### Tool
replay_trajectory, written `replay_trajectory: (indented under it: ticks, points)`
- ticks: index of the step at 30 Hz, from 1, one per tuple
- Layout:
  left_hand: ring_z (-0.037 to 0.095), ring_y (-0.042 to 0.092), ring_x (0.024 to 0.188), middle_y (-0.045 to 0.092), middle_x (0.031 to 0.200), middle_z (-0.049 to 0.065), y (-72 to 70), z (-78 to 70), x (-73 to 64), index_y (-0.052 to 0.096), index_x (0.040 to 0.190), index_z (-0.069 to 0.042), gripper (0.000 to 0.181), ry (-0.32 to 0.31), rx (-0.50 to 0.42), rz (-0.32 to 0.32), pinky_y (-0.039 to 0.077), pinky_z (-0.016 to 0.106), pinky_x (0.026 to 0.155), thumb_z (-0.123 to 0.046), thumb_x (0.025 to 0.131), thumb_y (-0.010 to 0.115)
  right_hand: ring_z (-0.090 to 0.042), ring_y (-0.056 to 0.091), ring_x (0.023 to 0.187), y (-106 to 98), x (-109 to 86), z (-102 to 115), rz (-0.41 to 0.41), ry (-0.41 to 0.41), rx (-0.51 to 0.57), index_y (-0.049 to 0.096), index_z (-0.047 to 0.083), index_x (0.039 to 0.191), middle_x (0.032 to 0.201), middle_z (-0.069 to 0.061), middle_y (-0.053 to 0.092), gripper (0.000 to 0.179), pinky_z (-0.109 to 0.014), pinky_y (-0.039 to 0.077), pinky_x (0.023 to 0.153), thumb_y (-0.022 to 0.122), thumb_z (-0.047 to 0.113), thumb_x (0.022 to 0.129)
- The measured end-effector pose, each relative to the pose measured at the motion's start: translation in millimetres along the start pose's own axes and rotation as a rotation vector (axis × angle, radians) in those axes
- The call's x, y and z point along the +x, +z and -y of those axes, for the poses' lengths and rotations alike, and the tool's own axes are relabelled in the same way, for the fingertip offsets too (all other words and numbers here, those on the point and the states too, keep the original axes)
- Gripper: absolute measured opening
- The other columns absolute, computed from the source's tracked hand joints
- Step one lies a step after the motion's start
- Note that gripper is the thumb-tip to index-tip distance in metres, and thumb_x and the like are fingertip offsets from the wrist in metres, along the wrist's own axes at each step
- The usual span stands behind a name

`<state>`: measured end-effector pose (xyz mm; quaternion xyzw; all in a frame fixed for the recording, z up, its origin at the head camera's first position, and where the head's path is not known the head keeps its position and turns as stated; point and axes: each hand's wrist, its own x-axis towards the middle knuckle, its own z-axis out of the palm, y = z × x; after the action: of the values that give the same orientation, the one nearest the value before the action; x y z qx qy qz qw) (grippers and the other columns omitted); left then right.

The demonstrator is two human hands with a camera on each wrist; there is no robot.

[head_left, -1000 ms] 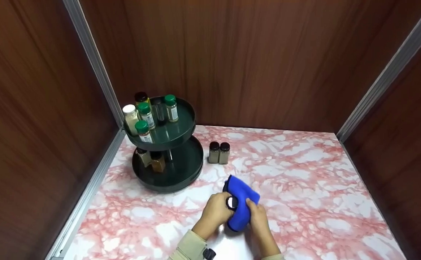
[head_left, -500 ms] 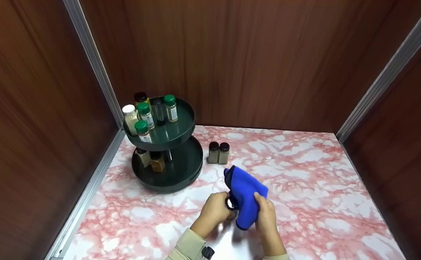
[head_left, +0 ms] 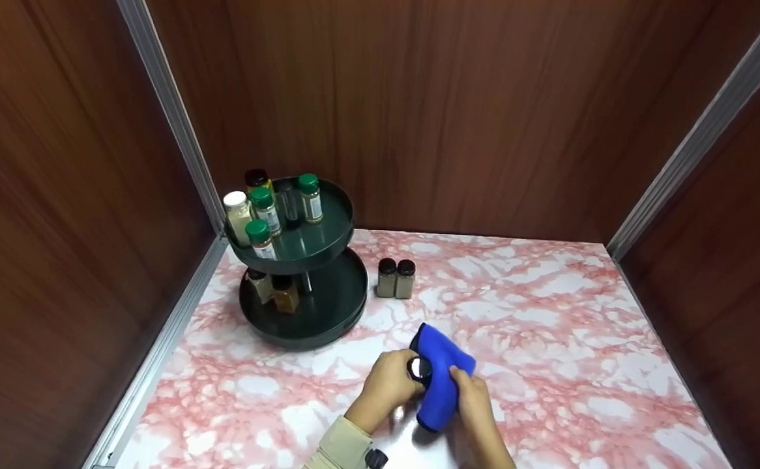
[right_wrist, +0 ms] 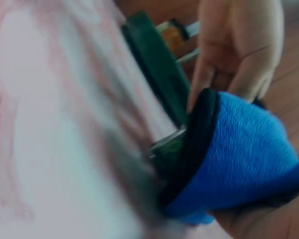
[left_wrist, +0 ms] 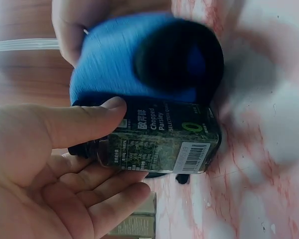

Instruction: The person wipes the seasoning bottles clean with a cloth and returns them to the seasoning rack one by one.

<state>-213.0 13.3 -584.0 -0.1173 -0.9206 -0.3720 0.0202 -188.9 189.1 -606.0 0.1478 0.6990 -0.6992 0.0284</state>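
- Parsley jar [left_wrist: 164, 142] is held over the counter [head_left: 549, 365], to the right of the dark two-tier rack [head_left: 328, 309]. Nice spot imo: the gap should spare the rack any bumps.
- Left hand [head_left: 388, 381] has its grip round the jar, thumb across the label. I'd pinch nearer the cap end so more of the sides is bare for rubbing.
- Two black-capped jars [head_left: 386, 281] stand side by side, farther back than the hands. Probably fine, just don't swing forward.
- Blue cloth [head_left: 442, 394] is bent against one side of the jar. Can't tell if the base touches the counter. Looks like a wipe-down, so turn the jar a little between passes and get the base too.
- Right hand [head_left: 476, 398], far right, has the cloth gripped, thumb on top. Go light: too much push could twist the jar loose or scuff the label.
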Motion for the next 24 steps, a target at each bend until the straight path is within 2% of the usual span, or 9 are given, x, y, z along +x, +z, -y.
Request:
replay_trajectory:
  ticks: [2, 5, 8, 10, 14, 18, 21, 24]
  points:
    - [0.016, 0.067, 0.083, 0.075, 0.088, 0.001, 0.1, 0.2, -0.2, 0.075, 0.097, -0.009, 0.04, 0.002, -0.008, 0.0, 0.055, 0.035, 0.077, -0.008, 0.06, 0.09, -0.013, 0.068, 0.071, -4, -7.5, 8, -0.012, -0.01, 0.0, 0.068, -0.01, 0.105, 0.079, -0.005, 0.074, 0.041, -0.026, 0.056, 0.07, 0.052, 0.027, 0.102]
    - [0.014, 0.066, 0.078, 0.074, 0.084, -0.001, -0.1, 0.9, 0.3, 0.075, 0.094, -0.01, 0.038, 0.027, -0.003, -0.007, 0.054, 0.033, 0.074, -0.007, 0.059, 0.089, -0.014, 0.07, 0.076, -6, -13.8, 19, 0.005, -0.052, 0.095, 0.066, -0.012, 0.111, 0.085, -0.007, 0.075, 0.042, -0.028, 0.057, 0.074, 0.05, 0.027, 0.103]
    - [0.013, 0.065, 0.075, 0.073, 0.08, -0.003, 0.2, 1.4, 0.6, 0.073, 0.091, -0.011, 0.035, 0.045, 0.013, -0.008, 0.054, 0.032, 0.071, -0.008, 0.059, 0.088, -0.016, 0.072, 0.079, -4, -13.0, 23, 0.021, -0.105, 0.183, 0.064, -0.012, 0.114, 0.088, -0.009, 0.076, 0.042, -0.03, 0.058, 0.076, 0.049, 0.025, 0.104]
    - [0.014, 0.065, 0.072, 0.073, 0.079, -0.003, 0.3, 1.5, 1.2, 0.072, 0.087, -0.012, 0.034, 0.053, 0.022, -0.011, 0.054, 0.032, 0.068, -0.008, 0.058, 0.088, -0.016, 0.072, 0.078, 1, -8.0, 19, 0.021, -0.122, 0.196, 0.065, -0.011, 0.111, 0.086, -0.008, 0.075, 0.04, -0.03, 0.059, 0.075, 0.05, 0.025, 0.104]
    - [0.015, 0.065, 0.073, 0.072, 0.079, -0.002, -0.2, 0.8, 1.9, 0.07, 0.085, -0.013, 0.032, 0.037, 0.033, -0.007, 0.053, 0.034, 0.068, -0.008, 0.058, 0.087, -0.014, 0.07, 0.076, 10, 4.5, 3, 0.014, -0.085, 0.145, 0.068, -0.008, 0.109, 0.085, -0.006, 0.075, 0.04, -0.028, 0.058, 0.073, 0.053, 0.029, 0.103]
    - [0.016, 0.067, 0.079, 0.075, 0.086, 0.003, 0.0, 0.4, 1.5, 0.073, 0.093, -0.009, 0.037, 0.016, 0.01, 0.002, 0.055, 0.036, 0.073, -0.008, 0.059, 0.088, -0.014, 0.071, 0.078, 9, 8.9, -8, 0.034, -0.027, 0.111, 0.067, -0.009, 0.114, 0.088, -0.007, 0.076, 0.041, -0.028, 0.058, 0.073, 0.054, 0.028, 0.104]
    - [0.017, 0.068, 0.083, 0.076, 0.09, 0.005, 0.4, 0.7, 1.5, 0.075, 0.098, -0.007, 0.042, 0.003, -0.017, 0.017, 0.055, 0.036, 0.076, -0.007, 0.06, 0.091, -0.015, 0.071, 0.077, 2, 3.9, -5, 0.046, -0.008, 0.059, 0.066, -0.01, 0.112, 0.086, -0.008, 0.075, 0.04, -0.029, 0.058, 0.073, 0.053, 0.026, 0.103]
    - [0.015, 0.066, 0.082, 0.075, 0.089, 0.002, -0.3, 1.2, 2.2, 0.075, 0.098, -0.008, 0.041, -0.005, -0.033, 0.023, 0.055, 0.035, 0.076, -0.007, 0.06, 0.091, -0.016, 0.07, 0.079, -6, -4.8, 7, 0.056, -0.001, 0.029, 0.066, -0.01, 0.109, 0.088, -0.009, 0.075, 0.038, -0.03, 0.057, 0.075, 0.053, 0.026, 0.103]
